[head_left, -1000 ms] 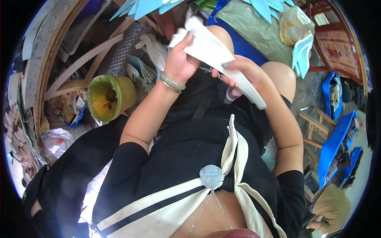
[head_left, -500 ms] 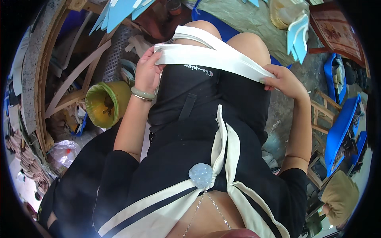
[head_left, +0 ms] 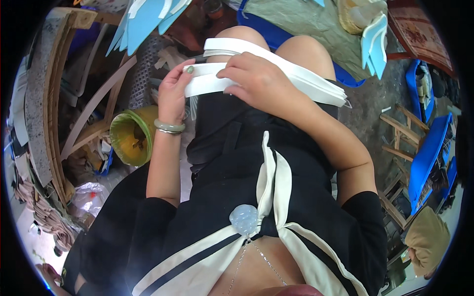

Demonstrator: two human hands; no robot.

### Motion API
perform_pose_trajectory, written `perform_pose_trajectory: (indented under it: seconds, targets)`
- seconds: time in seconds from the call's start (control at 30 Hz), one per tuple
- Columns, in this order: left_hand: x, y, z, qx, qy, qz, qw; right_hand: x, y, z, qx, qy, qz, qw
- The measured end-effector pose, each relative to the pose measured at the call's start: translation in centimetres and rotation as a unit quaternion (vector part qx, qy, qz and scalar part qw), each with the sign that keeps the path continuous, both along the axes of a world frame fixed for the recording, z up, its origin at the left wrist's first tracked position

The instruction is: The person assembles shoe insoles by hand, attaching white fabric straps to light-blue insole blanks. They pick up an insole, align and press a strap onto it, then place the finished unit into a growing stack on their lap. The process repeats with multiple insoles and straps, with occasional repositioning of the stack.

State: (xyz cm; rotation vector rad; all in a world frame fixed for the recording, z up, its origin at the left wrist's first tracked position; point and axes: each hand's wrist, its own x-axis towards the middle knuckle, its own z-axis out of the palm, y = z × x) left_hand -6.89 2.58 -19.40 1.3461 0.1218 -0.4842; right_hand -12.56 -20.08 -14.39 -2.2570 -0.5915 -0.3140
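My left hand (head_left: 173, 93) is closed on the left end of a white strip (head_left: 204, 85), with the thumb lying on top. My right hand (head_left: 259, 81) reaches across my lap, its thumb and curled fingers gripping the same strip a little to the right. The strip looks doubled or layered there, and my right hand covers part of it. Behind it, a stack of flat white strips (head_left: 308, 81) lies slantwise over my bare knees. Its layered ends fan out at the right, past my right wrist.
A yellow-green bin (head_left: 129, 135) stands left of my left forearm, near wooden boards (head_left: 55, 98). Light-blue pieces (head_left: 148, 22) hang in at the top left, with more blue pieces (head_left: 374, 47) at the upper right. Blue crates (head_left: 428, 163) and wooden stools (head_left: 402, 133) are at the right.
My right hand has let go of the strip's right end and come left, close to my left hand. The held strip no longer stretches across my lap. My left hand has shifted slightly left and down.
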Motion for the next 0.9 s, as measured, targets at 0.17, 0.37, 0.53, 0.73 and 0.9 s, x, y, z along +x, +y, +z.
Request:
perform_pose_trajectory:
  seconds: [0.17,0.37,0.53,0.73,0.9]
  targets:
    - [-0.4,0.9,1.3,0.012,-0.015,-0.004,1.000,0.8,2.0,-2.0,-0.036,0.006,-0.009,0.999]
    - [-1.3,1.8,2.1,0.069,-0.067,-0.017,0.995,0.6,2.0,-1.2,-0.027,0.021,0.013,0.999]
    - [-0.7,2.2,1.6,0.066,-0.068,-0.031,0.995,0.4,1.6,-1.0,-0.006,0.012,-0.002,1.000]
    - [-1.5,1.2,3.1,0.161,-0.215,0.005,0.963,0.6,0.3,-0.6,0.215,0.274,-0.068,0.935]
    - [-2.9,-2.3,5.4,-0.017,-0.067,-0.015,0.997,0.7,-0.5,0.0,0.362,0.360,-0.053,0.858]
